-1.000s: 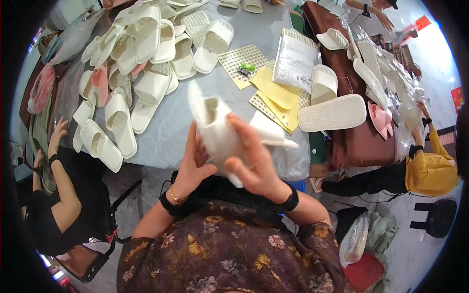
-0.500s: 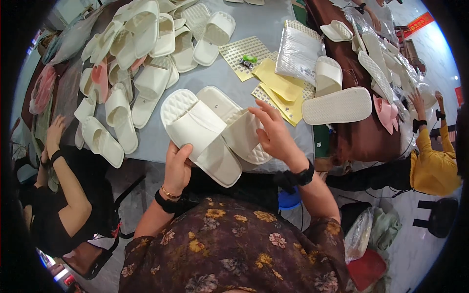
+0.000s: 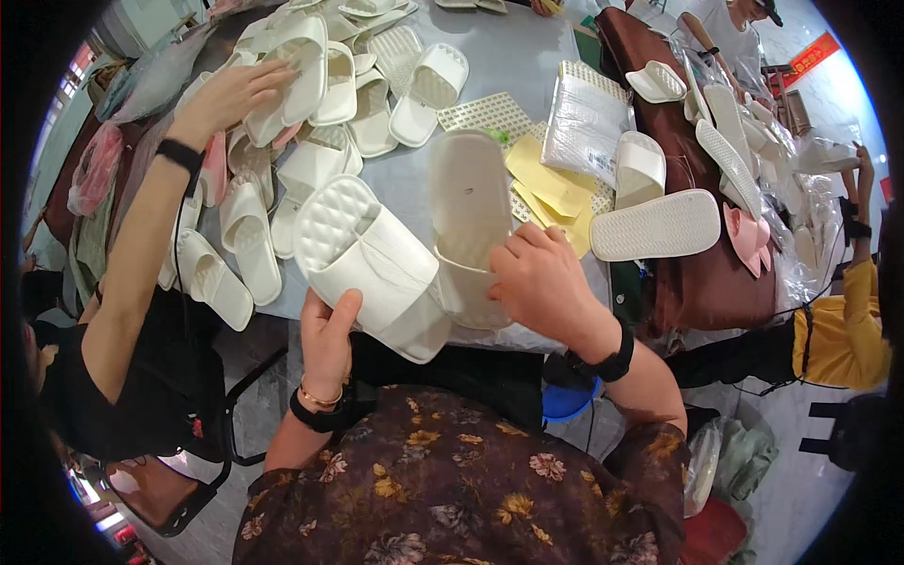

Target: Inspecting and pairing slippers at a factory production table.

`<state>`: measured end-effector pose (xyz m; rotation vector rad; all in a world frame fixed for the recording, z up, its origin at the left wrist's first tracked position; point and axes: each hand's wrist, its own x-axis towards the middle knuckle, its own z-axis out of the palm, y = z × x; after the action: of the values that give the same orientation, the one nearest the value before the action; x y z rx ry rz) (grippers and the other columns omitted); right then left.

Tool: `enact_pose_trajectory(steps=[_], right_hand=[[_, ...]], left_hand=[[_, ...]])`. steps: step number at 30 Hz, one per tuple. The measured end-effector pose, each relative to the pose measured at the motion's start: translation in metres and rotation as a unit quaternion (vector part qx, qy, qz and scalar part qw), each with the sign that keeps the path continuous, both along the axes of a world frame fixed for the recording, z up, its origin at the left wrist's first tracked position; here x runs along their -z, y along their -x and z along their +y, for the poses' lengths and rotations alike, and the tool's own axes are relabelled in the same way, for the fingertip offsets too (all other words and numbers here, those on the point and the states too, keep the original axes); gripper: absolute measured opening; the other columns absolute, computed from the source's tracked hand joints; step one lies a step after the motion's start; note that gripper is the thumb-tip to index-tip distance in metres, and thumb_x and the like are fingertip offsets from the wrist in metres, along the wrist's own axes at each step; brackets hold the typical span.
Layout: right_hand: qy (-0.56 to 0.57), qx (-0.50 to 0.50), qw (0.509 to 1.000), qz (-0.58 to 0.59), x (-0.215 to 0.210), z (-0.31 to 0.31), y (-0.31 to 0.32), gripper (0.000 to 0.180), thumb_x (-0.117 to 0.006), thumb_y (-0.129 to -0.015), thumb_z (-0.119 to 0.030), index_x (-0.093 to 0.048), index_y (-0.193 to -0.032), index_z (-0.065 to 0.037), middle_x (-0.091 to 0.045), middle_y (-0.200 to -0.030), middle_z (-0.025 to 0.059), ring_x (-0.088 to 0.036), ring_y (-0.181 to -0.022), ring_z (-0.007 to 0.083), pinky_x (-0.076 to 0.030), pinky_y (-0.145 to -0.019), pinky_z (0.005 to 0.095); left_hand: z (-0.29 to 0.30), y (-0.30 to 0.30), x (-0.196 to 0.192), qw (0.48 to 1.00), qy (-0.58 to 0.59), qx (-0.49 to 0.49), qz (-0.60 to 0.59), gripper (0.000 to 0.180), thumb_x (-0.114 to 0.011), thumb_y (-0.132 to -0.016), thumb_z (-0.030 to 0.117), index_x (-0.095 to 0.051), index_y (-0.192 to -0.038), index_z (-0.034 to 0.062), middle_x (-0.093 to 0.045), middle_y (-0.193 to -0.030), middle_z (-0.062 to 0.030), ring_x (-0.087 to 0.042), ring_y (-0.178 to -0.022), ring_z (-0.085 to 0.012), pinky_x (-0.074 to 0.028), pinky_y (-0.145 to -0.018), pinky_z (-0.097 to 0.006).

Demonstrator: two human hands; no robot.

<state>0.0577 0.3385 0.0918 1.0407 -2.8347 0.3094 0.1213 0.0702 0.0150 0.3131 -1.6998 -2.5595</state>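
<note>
My left hand [image 3: 326,341] is closed on the near edge of a white slipper [image 3: 381,282], thumb on top beside its wide strap. The slipper lies tilted, with its quilted footbed turned to the far left. To its right, a second white slipper [image 3: 471,188], smeared by motion, points away from me over the table. My right hand [image 3: 546,281] has its fingers curled at the side of that slipper's strap; the fingertips are partly hidden. The two slippers overlap or touch near their close ends.
A heap of white slippers [image 3: 250,240] covers the far left, where a co-worker's hand [image 3: 247,94] reaches in. Yellow papers [image 3: 551,179], sticker sheets and a silvery packet [image 3: 589,118] lie right of centre. Another white slipper [image 3: 656,226] lies sole up at the right edge.
The right slipper has swung to point straight away from me, and my right hand has closed at its strap. The left slipper shifted slightly left. A co-worker's arm has reached over the heap.
</note>
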Motion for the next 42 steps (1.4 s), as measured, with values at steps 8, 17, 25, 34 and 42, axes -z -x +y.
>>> enact_pose_trajectory(steps=[8, 17, 25, 34, 42], right_hand=[[0.120, 0.030, 0.992, -0.003, 0.001, -0.001, -0.028, 0.029, -0.079, -0.067, -0.016, -0.054, -0.078, -0.006, -0.059, -0.080, 0.0088, -0.057, -0.085, 0.0297, -0.046, -0.071, 0.0408], [0.287, 0.069, 0.955, 0.004, -0.021, 0.008, -0.036, 0.026, -0.079, -0.071, -0.008, -0.058, -0.085, -0.003, -0.057, -0.077, 0.0097, -0.053, -0.076, 0.0308, -0.043, -0.067, 0.0392], [0.352, 0.143, 0.924, 0.036, -0.005, 0.007, -0.036, 0.026, -0.080, -0.073, -0.008, -0.057, -0.083, -0.003, -0.055, -0.076, 0.0085, -0.049, -0.071, 0.0277, -0.041, -0.065, 0.0363], [0.298, 0.129, 0.893, 0.312, 0.011, -0.007, -0.036, 0.031, -0.084, -0.071, -0.010, -0.059, -0.090, -0.008, -0.061, -0.084, 0.0070, -0.054, -0.081, 0.0300, -0.043, -0.075, 0.0397], [0.494, 0.208, 0.831, 0.145, 0.057, -0.036, -0.029, 0.023, -0.076, -0.081, 0.000, -0.055, -0.090, -0.004, -0.056, -0.082, 0.0031, -0.051, -0.079, 0.0154, -0.042, -0.071, 0.0285]], left_hand=[[-0.025, 0.000, -0.015, 0.989, 0.092, 0.020, 0.117, 0.049, -0.066, -0.092, 0.009, -0.047, -0.135, -0.0038, -0.058, -0.130, -0.0097, -0.057, -0.114, -0.0159, -0.044, -0.098, -0.032], [-0.044, 0.003, -0.018, 0.984, 0.134, 0.034, 0.111, 0.053, -0.060, -0.085, 0.003, -0.047, -0.136, -0.0039, -0.059, -0.129, -0.0104, -0.057, -0.115, -0.0179, -0.044, -0.099, -0.033], [-0.036, 0.002, -0.022, 0.992, 0.072, -0.029, 0.103, 0.053, -0.054, -0.082, 0.000, -0.047, -0.134, -0.0033, -0.059, -0.126, -0.0097, -0.058, -0.114, -0.0189, -0.044, -0.100, -0.034], [-0.013, 0.003, -0.029, 0.998, 0.028, 0.012, 0.063, 0.051, -0.060, -0.087, 0.006, -0.046, -0.135, -0.0037, -0.059, -0.126, -0.0108, -0.060, -0.110, -0.0186, -0.048, -0.093, -0.032], [0.015, 0.001, -0.001, 0.995, -0.065, 0.066, -0.019, 0.050, -0.063, -0.090, 0.014, -0.047, -0.135, -0.0002, -0.065, -0.114, -0.0060, -0.064, -0.090, -0.0134, -0.053, -0.071, -0.025]])
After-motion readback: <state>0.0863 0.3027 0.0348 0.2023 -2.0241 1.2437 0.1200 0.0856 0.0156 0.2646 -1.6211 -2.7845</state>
